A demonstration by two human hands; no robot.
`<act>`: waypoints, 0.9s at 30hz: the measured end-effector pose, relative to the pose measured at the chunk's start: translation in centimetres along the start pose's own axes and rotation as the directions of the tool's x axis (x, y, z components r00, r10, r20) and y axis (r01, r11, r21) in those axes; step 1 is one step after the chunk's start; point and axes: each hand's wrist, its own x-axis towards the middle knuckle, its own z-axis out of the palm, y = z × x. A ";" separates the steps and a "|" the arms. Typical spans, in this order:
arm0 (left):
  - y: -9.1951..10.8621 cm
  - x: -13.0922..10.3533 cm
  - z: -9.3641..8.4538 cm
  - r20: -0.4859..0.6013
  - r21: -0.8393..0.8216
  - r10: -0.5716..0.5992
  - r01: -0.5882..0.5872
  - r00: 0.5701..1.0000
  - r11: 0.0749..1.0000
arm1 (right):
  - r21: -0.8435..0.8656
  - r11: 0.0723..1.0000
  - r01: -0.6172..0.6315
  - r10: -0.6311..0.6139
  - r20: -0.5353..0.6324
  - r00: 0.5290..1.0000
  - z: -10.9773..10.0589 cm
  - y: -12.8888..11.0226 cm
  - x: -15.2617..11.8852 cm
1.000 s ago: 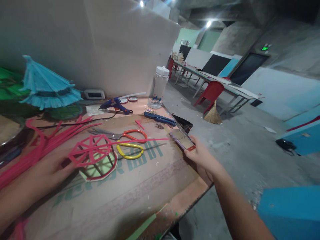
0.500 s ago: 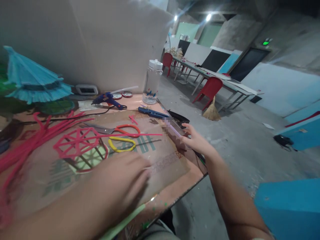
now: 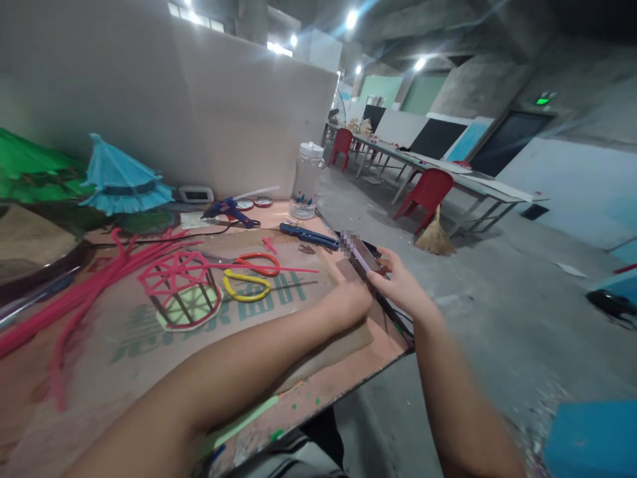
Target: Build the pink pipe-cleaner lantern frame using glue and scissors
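Observation:
At the table's right edge, my right hand (image 3: 398, 282) grips a flat, phone-like thing with a lilac edge (image 3: 359, 254), thumb on the near side and fingers behind; part of it is blurred out. My left hand (image 3: 351, 303) is close beside its lower end, back of the hand toward me. The left fingers are hidden, so whether they touch it I cannot tell. Left of my hands stands a small frame of pink strips and brown posts (image 3: 179, 292) on a pale green base. Orange-and-yellow-handled scissors (image 3: 247, 292) lie by it, a thin pink strip across them.
A blue tool with a long handle (image 3: 309, 236) and a clear water bottle (image 3: 305, 182) are at the table's far right. Behind the frame are a blue glue gun (image 3: 231, 211), pink strips (image 3: 94, 279) and a blue paper umbrella-shaped roof (image 3: 122, 179). Floor lies beyond the edge.
My left hand has moved right, from above the cardboard to beside my right hand. The phone-like thing has turned to show more of its dark face. The view has shifted slightly.

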 end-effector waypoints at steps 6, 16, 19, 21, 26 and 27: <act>-4.5 -4.2 -2.2 -0.017 0.101 -0.242 0.242 0.970 0.965 | -0.168 0.985 0.043 -0.029 0.083 0.996 2.7 0.2 -2.0; -6.6 -4.5 -1.9 -0.011 0.175 -0.308 0.305 0.951 0.936 | -0.576 0.799 0.175 -0.086 0.178 0.980 5.1 -2.0 -2.7; -5.9 -5.3 -1.6 -0.011 0.165 -0.231 0.229 0.973 0.959 | -0.609 0.778 0.156 -0.054 0.184 0.982 5.2 -2.3 -2.5; -5.2 -6.0 -1.4 -0.014 0.154 -0.182 0.182 0.983 0.971 | -0.616 0.767 0.178 -0.065 0.202 0.977 4.8 -2.3 -2.3; -4.6 -7.0 -1.0 0.001 0.116 -0.113 0.113 0.994 0.987 | -0.650 0.686 0.326 -0.210 0.252 0.945 2.5 -3.9 1.2; -4.8 -7.0 -0.9 0.005 0.108 -0.119 0.118 0.993 0.987 | -0.649 0.681 0.338 -0.222 0.257 0.941 2.2 -4.5 2.6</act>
